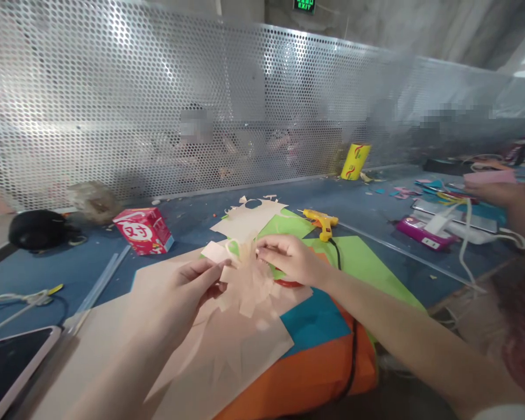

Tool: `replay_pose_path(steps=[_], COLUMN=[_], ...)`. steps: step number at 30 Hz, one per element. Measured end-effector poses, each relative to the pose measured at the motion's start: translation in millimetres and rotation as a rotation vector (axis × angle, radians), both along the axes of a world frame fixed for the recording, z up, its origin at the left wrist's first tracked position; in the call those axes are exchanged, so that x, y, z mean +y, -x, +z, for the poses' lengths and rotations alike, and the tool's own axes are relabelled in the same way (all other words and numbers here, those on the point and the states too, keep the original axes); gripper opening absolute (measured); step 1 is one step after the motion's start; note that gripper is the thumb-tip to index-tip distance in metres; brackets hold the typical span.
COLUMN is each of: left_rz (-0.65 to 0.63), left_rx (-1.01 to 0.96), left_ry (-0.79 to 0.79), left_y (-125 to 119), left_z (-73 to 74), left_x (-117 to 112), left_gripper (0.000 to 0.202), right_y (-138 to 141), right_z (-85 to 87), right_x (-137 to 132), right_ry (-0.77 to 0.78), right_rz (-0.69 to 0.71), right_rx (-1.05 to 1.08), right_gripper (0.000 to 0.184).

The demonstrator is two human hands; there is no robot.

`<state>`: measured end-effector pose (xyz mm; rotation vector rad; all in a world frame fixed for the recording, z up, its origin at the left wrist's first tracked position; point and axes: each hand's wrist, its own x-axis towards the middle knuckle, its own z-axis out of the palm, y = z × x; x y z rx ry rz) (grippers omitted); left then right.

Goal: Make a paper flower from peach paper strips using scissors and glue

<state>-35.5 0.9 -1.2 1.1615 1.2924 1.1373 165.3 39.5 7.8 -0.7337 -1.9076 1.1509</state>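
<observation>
Between my hands is a paper flower (249, 289) made of many pale peach strips that fan outward, with a bit of green near its top. My left hand (192, 286) pinches its left edge between thumb and fingers. At the upper right of the flower, the fingers of my right hand (289, 256) are closed on a strip near its middle. Below my right hand, a red curved piece (289, 283) shows in part; the rest is hidden. Sheets of peach paper (179, 373) lie under the flower, over blue paper (317, 321) and orange paper (306, 379).
A yellow glue gun (324, 221) lies beyond my right hand, its black cord running toward me. Around are green paper (367, 268), a red box (144, 230), a yellow roll (356, 161), clear glue sticks (100, 280) and a tablet (15, 373). A co-worker's hand (494, 192) is at right.
</observation>
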Motion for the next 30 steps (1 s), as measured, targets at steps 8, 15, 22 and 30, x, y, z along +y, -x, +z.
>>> replay_pose_path(steps=[8,15,22,30], left_rz=[0.110,0.270,0.251,-0.017], left_rx=[0.173,0.691,0.746,0.415], left_ry=[-0.139,-0.647,-0.493,-0.211], left_y=[-1,-2,1,-27], left_z=[2.2,9.5,10.7,36.5], left_x=[4,3,0,-8], left_gripper=[0.042,0.045,0.021,0.016], right_y=[0,2,3,6], right_z=[-1.8,-0.1,-1.6,-4.2], right_x=[3,3,2,-3], right_ry=[0.199,0.247,0.153,0.131], right_rz=[0.078,0.087,0.006,0.008], right_rx=[0.143,0.252,0.142,0.109], right_gripper=[0.036,0.027,0.024,0.008])
